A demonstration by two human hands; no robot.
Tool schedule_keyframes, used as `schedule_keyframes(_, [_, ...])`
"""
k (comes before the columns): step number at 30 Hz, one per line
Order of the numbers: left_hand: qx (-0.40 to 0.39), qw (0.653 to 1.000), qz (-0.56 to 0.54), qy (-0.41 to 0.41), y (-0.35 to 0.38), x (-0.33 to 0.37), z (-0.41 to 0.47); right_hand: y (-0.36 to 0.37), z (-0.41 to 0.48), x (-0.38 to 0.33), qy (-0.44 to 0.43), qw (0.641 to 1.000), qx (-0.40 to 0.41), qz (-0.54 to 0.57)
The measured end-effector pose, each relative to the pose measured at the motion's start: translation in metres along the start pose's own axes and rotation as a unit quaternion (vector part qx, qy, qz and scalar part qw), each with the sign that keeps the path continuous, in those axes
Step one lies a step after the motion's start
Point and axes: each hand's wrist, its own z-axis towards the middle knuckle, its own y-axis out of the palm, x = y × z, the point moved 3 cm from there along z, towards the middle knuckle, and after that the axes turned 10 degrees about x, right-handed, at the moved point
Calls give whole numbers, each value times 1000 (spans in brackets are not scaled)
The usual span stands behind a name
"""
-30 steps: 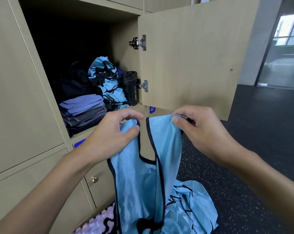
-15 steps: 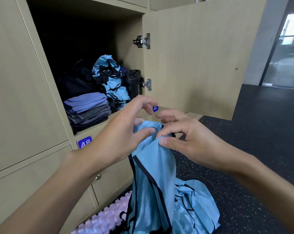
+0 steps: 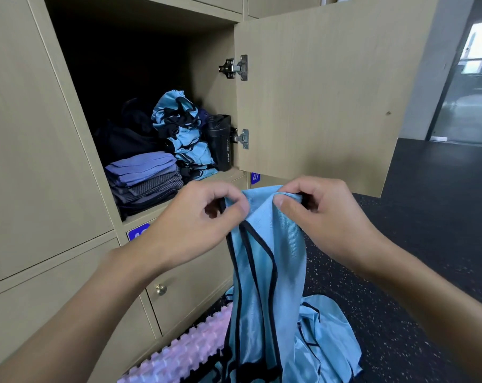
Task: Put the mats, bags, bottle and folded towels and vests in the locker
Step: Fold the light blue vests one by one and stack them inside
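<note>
A light blue vest [image 3: 264, 272] with black trim hangs in front of the lockers, folded lengthwise. My left hand [image 3: 198, 225] pinches its top left edge and my right hand [image 3: 325, 217] pinches its top right edge, close together. The open locker [image 3: 140, 64] holds a stack of folded purple and grey towels [image 3: 144, 178], a pile of folded blue vests [image 3: 183, 134], a black bottle [image 3: 220, 142] at the right wall, and dark bags [image 3: 126, 136] at the back.
The locker door [image 3: 317, 92] stands open to the right. On the dark speckled floor lie more blue vests [image 3: 328, 341] and a pink bumpy mat [image 3: 184, 352]. Closed lockers with brass knobs [image 3: 160, 289] sit below.
My hands came together from a spread hold, folding the vest lengthwise, and now each pinches the top edge of the narrower hanging vest. The view moved closer to the locker.
</note>
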Motion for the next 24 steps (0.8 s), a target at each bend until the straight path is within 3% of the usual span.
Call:
schedule_keyframes(5, [-21, 1000, 13, -11, 7, 4, -3, -2, 0, -3, 2, 1000, 22, 7])
schedule_keyframes(9, [39, 999, 32, 5, 6, 1, 2, -5, 1, -5, 2, 1000, 21, 10])
schedule_keyframes(24, [182, 962, -205, 13, -13, 16, 16, -17, 3, -25, -7, 987, 79, 142])
